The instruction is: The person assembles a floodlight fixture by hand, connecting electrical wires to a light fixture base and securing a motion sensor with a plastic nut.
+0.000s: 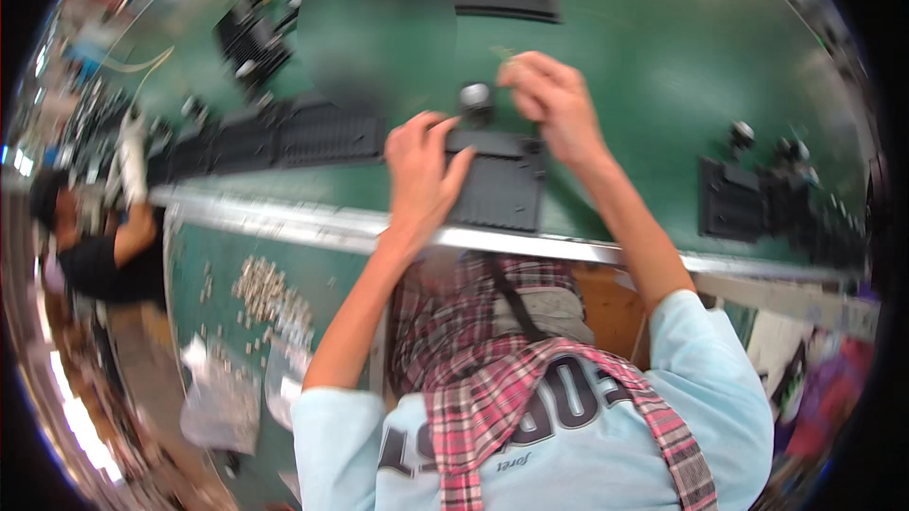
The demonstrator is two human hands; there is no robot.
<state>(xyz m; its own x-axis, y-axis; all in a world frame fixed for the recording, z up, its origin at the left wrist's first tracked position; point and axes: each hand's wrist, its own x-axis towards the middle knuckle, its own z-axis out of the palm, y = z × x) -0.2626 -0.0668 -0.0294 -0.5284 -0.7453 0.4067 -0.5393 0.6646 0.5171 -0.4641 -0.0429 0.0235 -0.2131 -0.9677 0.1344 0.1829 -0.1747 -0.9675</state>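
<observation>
Nearest to you, your pale blue sleeves and a red plaid cloth fill the lower edge, and your forearms reach up over a bright metal rail (284,219) that runs along the near side of the green desk (644,56). Below the rail on your left, a lower green surface (204,255) carries a scatter of small silvery parts (265,291) and clear plastic bags (222,397).

Just past the rail, the black ribbed plate (497,191) lies flat on the desk, straight ahead of you. Your left hand (423,173) rests on its left edge, fingers bent over the top corner and pressing it down rather than clenched around it. Your right hand (552,102) hovers just above the plate's far right corner, its fingers pinched together on something small and pale; what it is cannot be told. A small black knob with a shiny cap (475,97) stands at the plate's far edge, between your hands.

Farther along, more black ribbed plates (327,134) sit in a row to the left, and another cluster of black parts (757,198) stands well apart on the right. At the left rim, another person in a black top (99,260) works beside the desk.
</observation>
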